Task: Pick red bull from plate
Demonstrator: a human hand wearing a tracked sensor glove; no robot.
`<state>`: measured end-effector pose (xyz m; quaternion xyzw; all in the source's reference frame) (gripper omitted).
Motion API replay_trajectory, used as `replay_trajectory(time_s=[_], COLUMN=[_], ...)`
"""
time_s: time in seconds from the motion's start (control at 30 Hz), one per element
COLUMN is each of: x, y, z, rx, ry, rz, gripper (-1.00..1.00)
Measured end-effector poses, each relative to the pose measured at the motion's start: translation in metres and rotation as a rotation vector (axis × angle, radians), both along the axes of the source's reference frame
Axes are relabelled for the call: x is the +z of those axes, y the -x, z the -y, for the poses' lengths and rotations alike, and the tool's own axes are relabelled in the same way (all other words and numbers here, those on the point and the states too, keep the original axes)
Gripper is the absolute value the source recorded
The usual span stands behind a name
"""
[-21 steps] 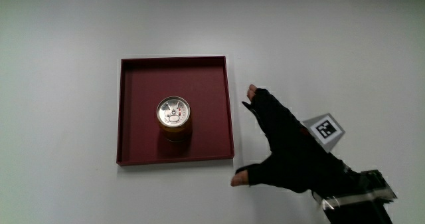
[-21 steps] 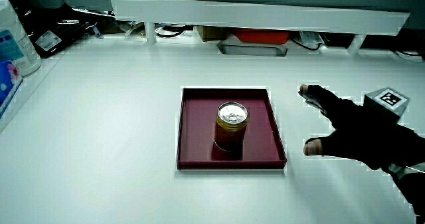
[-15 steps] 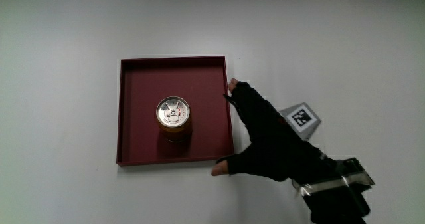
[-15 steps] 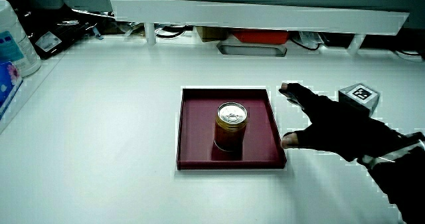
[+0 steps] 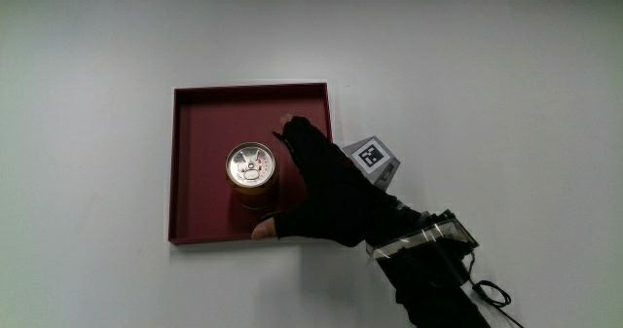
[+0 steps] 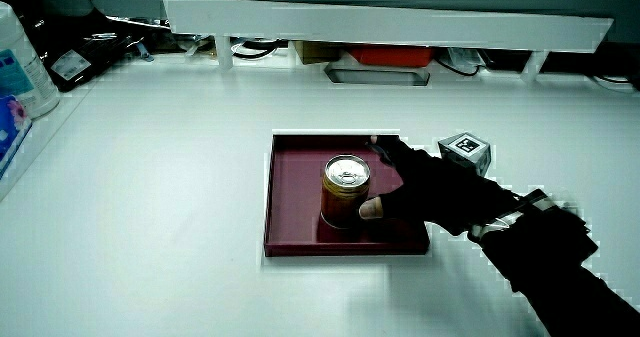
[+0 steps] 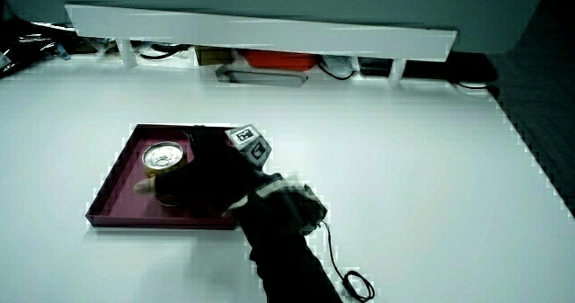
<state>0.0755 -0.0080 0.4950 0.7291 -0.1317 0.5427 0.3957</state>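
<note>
A gold-coloured can with a silver top stands upright near the middle of a dark red square plate; both side views show the can too. The hand reaches in over the plate's edge, right beside the can. Its fingers are spread, with the thumb nearer to the person than the can and the forefinger farther from the person. In a side view the hand brackets the can without closing on it. The patterned cube rides on the hand's back.
The plate lies on a white table. A low white partition runs along the table's edge farthest from the person, with cables and a red item under it. White containers stand at a table corner. A thin cable trails beside the forearm.
The hand has moved from the bare table beside the plate in over the plate's rim to the can, fingers still spread. The can and plate have not moved.
</note>
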Motion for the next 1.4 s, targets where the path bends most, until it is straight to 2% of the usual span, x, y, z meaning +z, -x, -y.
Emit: replay_trajectory(time_s=[0.13,0.2,0.23,0.37,0.4,0.43,0.5,0.53,0.6,0.7,0.73,0.8,0.9,0.97,1.0,1.07,1.1,1.13,1.27,1.4], x=[0.010,0.015,0.013,0.017,0.017,0.015,0.019,0.017,0.019,0.021,0.021,0.021,0.020,0.020,0.019,0.017,0.016,0.018,0.020,0.022], y=[0.008,0.010,0.011,0.009,0.009,0.009,0.008,0.007,0.007,0.007,0.008,0.008,0.010,0.010,0.010,0.010,0.010,0.010,0.010,0.009], z=[-0.001,-0.001,-0.002,-0.002,-0.002,-0.002,-0.002,-0.003,-0.002,-0.002,-0.003,-0.004,-0.005,-0.006,-0.006,-0.006,-0.006,-0.006,-0.008,-0.009], rx=[0.009,0.011,0.019,0.046,0.048,0.054,0.080,0.100,0.114,0.139,0.158,0.171,0.192,0.207,0.209,0.220,0.225,0.228,0.262,0.287], ry=[0.028,0.002,0.023,0.006,0.001,0.020,-0.008,-0.005,-0.010,-0.029,-0.055,-0.050,-0.070,-0.100,-0.131,-0.146,-0.136,-0.156,-0.136,-0.178], rz=[0.010,0.018,0.023,0.057,0.044,0.060,0.079,0.076,0.111,0.101,0.120,0.111,0.115,0.109,0.090,0.080,0.070,0.081,0.101,0.092], gripper=[0.00,0.00,0.00,0.00,0.00,0.00,0.00,0.03,0.09,0.18,0.21,0.26,0.35,0.41,0.44,0.50,0.53,0.56,0.68,0.79])
